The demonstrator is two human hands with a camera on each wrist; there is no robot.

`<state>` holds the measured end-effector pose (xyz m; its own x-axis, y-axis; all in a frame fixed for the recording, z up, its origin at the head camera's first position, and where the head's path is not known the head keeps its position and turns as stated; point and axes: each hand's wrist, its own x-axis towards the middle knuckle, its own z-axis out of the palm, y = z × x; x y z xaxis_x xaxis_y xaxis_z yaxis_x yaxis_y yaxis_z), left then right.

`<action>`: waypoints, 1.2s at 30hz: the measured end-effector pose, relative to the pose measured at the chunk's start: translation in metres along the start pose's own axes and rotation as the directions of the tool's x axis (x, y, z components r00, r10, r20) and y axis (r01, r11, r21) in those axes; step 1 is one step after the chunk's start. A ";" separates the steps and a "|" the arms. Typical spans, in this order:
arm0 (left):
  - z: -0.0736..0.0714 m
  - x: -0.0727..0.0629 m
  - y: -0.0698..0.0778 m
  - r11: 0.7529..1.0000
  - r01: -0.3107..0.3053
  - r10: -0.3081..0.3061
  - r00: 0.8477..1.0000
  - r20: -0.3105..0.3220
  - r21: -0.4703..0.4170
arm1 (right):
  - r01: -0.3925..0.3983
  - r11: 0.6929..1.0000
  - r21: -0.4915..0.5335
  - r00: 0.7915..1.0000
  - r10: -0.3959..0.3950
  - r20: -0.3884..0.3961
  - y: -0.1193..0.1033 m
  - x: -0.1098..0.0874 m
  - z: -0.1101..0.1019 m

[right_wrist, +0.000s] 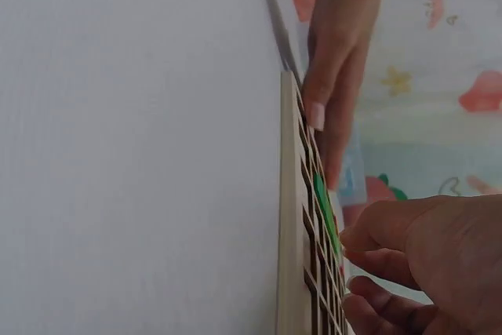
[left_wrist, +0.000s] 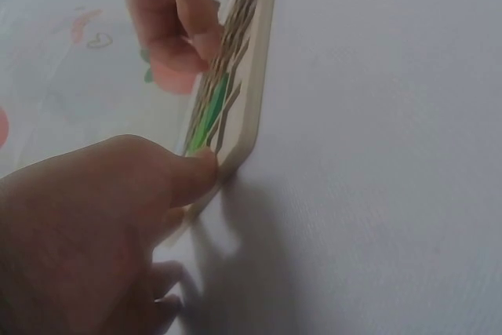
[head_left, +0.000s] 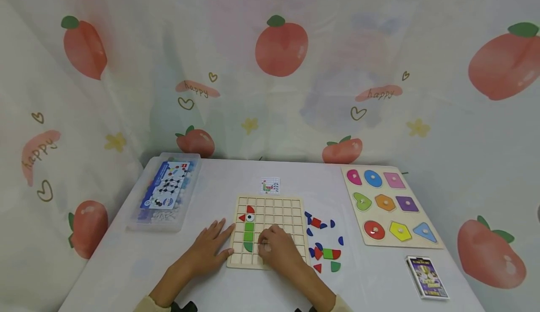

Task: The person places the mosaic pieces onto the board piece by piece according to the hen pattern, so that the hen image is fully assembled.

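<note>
A wooden grid board (head_left: 270, 204) lies on the table. In its left columns, a figure of flat pieces runs downward: a red quarter-round (head_left: 251, 208), a red triangle (head_left: 242, 218) beside an eye tile (head_left: 250, 218), then a green strip (head_left: 249, 231) with a green rounded end (head_left: 248, 247). My left hand (head_left: 206, 248) rests at the board's left edge, fingers spread and thumb at the lower left corner. Over the middle of the board, my right hand (head_left: 280, 248) has bent fingers, its thumb and fingertips close to the grid right of the green pieces. I cannot tell whether they pinch a piece.
Loose blue, red and green pieces (head_left: 327, 254) are scattered right of the board. A small pattern card (head_left: 270, 186) lies behind it. A clear plastic case (head_left: 166, 192) stands at left. At right are a shape puzzle board (head_left: 390, 204) and a card box (head_left: 427, 277).
</note>
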<state>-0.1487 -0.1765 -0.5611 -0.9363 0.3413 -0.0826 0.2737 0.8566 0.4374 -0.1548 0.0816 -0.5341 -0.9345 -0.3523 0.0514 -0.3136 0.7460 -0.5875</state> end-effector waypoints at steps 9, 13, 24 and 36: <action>-0.003 -0.002 0.004 1.000 -0.005 0.005 1.000 -0.004 0.002 | -0.212 0.977 0.010 0.972 0.212 -0.099 0.051 -0.020 -0.052; -0.004 -0.003 0.005 1.000 0.003 -0.003 1.000 -0.003 0.000 | -0.321 0.947 -0.004 0.938 0.317 -0.137 0.080 -0.024 -0.070; 0.000 -0.002 0.004 1.000 0.004 -0.004 1.000 -0.004 0.002 | -0.418 0.908 -0.035 0.902 0.410 -0.136 0.117 -0.022 -0.080; -0.003 -0.002 0.004 1.000 0.001 -0.001 1.000 -0.002 -0.008 | -0.341 0.931 -0.132 0.927 0.356 0.114 0.094 -0.045 -0.088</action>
<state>-0.1463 -0.1744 -0.5565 -0.9369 0.3400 -0.0810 0.2714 0.8537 0.4445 -0.1571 0.2173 -0.5206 -0.9591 -0.1253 -0.2540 0.0049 0.8893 -0.4574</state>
